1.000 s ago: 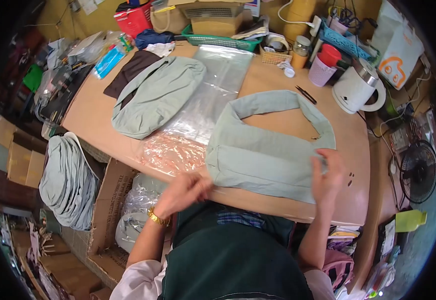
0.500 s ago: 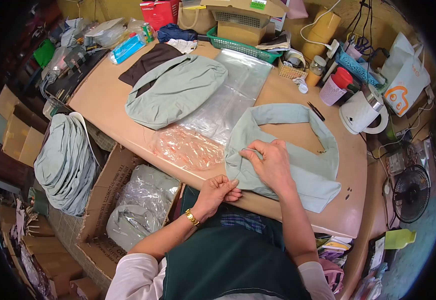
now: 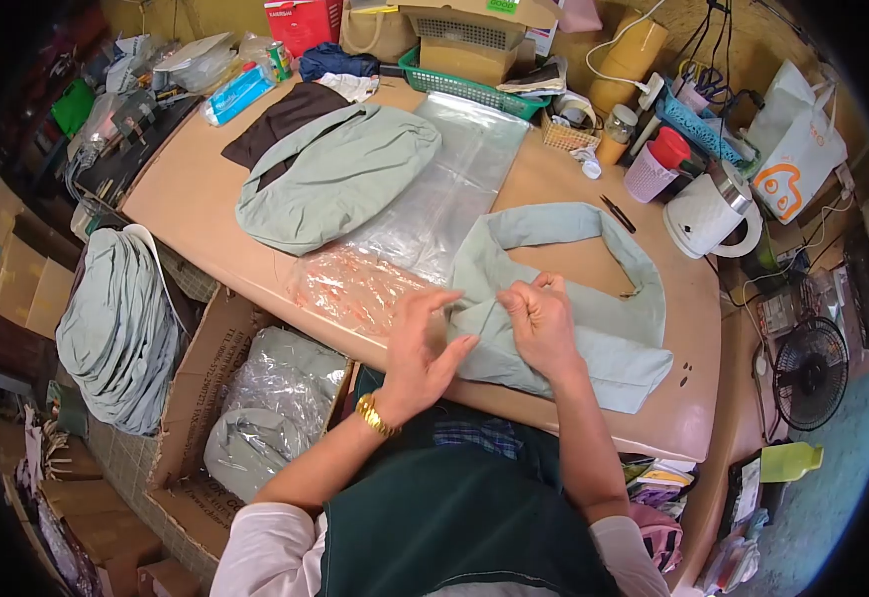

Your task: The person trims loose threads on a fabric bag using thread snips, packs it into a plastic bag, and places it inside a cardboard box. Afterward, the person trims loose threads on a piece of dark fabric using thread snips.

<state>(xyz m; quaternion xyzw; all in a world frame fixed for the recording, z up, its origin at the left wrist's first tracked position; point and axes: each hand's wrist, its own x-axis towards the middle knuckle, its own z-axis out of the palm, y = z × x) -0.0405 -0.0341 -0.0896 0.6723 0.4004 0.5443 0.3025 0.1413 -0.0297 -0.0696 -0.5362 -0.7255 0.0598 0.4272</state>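
The left hand [image 3: 413, 360] was spread near the left end of the pale bag [image 3: 614, 338]; the right hand [image 3: 537, 323] was pinched closed over it, on what, unclear. Seemingly close cloth work, next calling for a steadying grip. The bag lay right of centre on the bench [image 3: 691, 303].

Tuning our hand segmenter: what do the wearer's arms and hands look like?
Left hand: ungloved, gold-coloured band at the wrist; watch or bracelet, can't tell. Right hand: ungloved, no band visible. Left sleeve and right sleeve: white, loose, short.
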